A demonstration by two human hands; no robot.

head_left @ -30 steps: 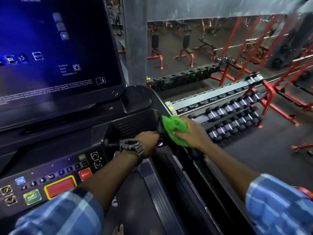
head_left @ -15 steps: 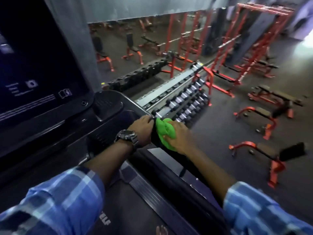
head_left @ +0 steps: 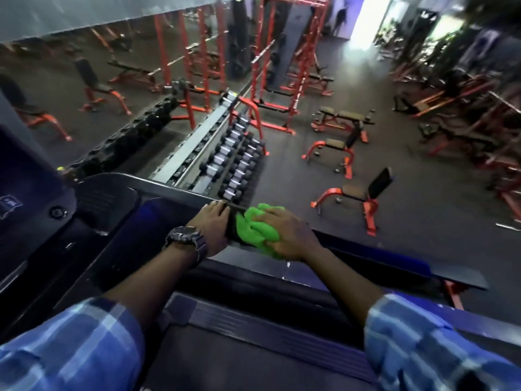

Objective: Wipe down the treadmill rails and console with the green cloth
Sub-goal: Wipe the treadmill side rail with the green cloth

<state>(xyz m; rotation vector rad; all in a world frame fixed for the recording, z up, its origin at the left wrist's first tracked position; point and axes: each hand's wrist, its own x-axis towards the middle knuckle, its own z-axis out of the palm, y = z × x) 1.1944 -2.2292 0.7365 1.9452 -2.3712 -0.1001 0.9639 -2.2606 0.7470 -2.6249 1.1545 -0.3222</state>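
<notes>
My right hand (head_left: 287, 235) presses a bunched bright green cloth (head_left: 255, 231) onto the treadmill's black right rail (head_left: 366, 253), close to where the rail meets the console. My left hand (head_left: 211, 228), with a dark watch on its wrist, grips the same rail just left of the cloth, fingers curled over its top edge. The console (head_left: 107, 198) is dark plastic with a speaker grille, and only a corner of its screen (head_left: 11, 204) shows at the far left. Part of the cloth is hidden under my right palm.
Below my arms lies the treadmill belt and side step (head_left: 253, 328). Beyond the rail a dumbbell rack (head_left: 234, 165) stands against a wall mirror. Red benches (head_left: 349, 196) and red racks (head_left: 270, 66) fill the gym floor to the right.
The view has swung right and down, so the console buttons and most of the screen left the frame. Both hands stay together on the rail, the cloth still under my right hand.
</notes>
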